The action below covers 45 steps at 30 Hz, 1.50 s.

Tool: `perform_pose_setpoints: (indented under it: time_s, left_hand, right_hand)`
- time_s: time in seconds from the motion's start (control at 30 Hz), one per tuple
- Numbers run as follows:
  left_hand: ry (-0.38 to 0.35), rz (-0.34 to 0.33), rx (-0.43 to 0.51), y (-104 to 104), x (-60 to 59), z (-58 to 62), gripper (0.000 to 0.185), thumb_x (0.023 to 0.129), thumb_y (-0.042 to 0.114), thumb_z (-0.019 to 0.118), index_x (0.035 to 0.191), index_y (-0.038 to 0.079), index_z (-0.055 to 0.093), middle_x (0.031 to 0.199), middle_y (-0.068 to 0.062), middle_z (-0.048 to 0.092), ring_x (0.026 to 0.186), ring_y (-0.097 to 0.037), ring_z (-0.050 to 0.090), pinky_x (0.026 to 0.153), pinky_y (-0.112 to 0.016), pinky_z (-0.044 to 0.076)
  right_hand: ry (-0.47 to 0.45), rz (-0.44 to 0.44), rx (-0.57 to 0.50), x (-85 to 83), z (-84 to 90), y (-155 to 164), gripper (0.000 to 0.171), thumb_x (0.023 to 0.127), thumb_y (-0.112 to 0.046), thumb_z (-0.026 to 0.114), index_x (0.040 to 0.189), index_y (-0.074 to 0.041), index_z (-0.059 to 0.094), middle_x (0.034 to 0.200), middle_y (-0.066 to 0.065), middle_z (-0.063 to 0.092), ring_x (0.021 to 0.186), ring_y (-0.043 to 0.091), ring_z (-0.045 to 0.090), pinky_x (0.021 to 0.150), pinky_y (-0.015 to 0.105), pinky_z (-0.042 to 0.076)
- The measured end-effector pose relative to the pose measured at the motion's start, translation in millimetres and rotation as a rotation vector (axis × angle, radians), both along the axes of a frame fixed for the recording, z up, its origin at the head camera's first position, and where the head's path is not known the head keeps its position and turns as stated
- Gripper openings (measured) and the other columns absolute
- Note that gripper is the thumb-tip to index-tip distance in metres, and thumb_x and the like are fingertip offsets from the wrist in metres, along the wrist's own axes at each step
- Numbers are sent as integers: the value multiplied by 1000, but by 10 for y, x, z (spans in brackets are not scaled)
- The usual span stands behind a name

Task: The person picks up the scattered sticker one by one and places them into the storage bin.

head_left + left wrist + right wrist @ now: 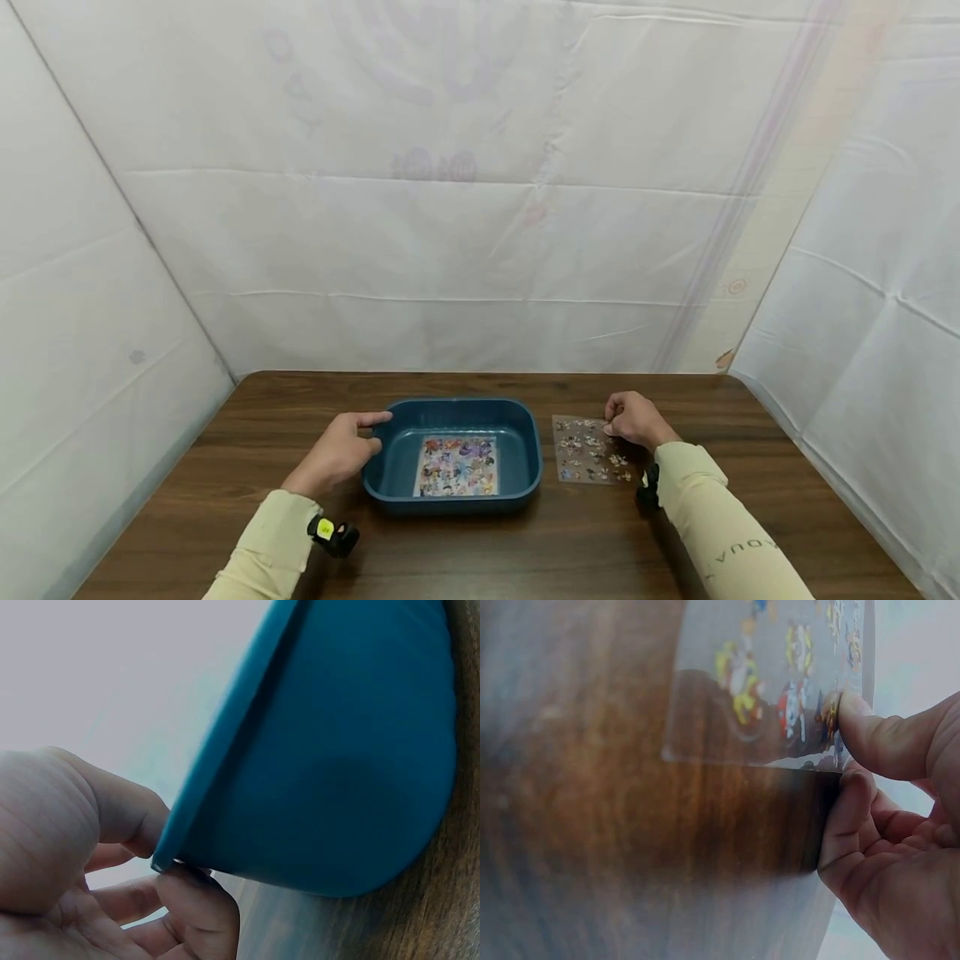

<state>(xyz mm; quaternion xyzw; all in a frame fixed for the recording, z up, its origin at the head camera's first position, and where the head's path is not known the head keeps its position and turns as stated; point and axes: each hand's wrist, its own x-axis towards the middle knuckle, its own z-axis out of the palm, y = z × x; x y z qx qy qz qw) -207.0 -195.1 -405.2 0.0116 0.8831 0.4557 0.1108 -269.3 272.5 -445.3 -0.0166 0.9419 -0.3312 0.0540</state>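
Note:
My left hand point(341, 450) pinches the left rim of a dark teal plastic basin point(450, 505), thumb and fingers on either side of the lip in the left wrist view. Inside the basin lies a sheet of colourful cartoon stickers point(457, 467). To the right of the basin, a clear sticker sheet point(567, 451) with small cartoon figures is on the table. My right hand point(636, 419) pinches its upper right edge. In the right wrist view, the thumb point(877, 739) lies on the sheet's face and the curled fingers sit behind its edge.
Both things are on a dark brown wood-grain table point(465, 554). White sheeting point(450, 250) hangs behind the table's far edge and along both sides. A black wrist camera point(333, 536) is strapped to the left wrist, another to the right.

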Motion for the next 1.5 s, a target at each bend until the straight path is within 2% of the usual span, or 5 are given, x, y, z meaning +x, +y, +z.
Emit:
perform_pose_setpoints:
  time_s: [0.27, 0.5, 0.87, 1.23, 1.5]
  left_hand:
    - [9, -9, -5, 2, -6, 9, 50, 100, -2, 49, 150, 1, 54, 124, -25, 60, 45, -13, 32, 49, -29, 38]
    - [-6, -9, -5, 0, -11, 14, 51, 101, -1, 48, 151, 1, 52, 75, -8, 47, 47, -12, 27, 50, -28, 35]
    - [-10, -4, 0, 6, 9, 19, 51, 101, -1, 48, 152, 2, 52, 57, 2, 34, 45, -12, 27, 49, -27, 33]
    - [7, -11, 3, 4, 4, 6, 50, 101, -1, 49, 151, 1, 53, 128, -24, 59, 49, -14, 32, 52, -31, 38]
    - [-1, -12, -1, 1, 0, 5, 50, 101, -1, 49, 151, 2, 53, 139, -27, 53, 49, -15, 32, 51, -32, 38]
  right_hand:
    - [-10, 46, 5, -4, -4, -20, 18, 89, 6, 69, 81, -4, 57, 77, 7, 55, 68, 22, 50, 64, 33, 42]
    - [17, 79, 41, -39, -22, -5, 21, 86, 6, 70, 83, -5, 53, 81, 8, 52, 71, 22, 49, 66, 34, 42]
    - [109, 159, -5, -4, -7, 87, 17, 88, 5, 69, 104, 1, 73, 92, 13, 73, 78, 20, 64, 69, 39, 54]
    - [3, 111, -252, 30, -43, 177, 16, 95, 9, 62, 106, 12, 73, 85, 14, 71, 65, 13, 66, 58, 31, 58]
    - [-28, 112, -397, 51, -24, 241, 21, 98, 8, 59, 112, 17, 70, 88, 16, 73, 68, 16, 70, 62, 34, 61]
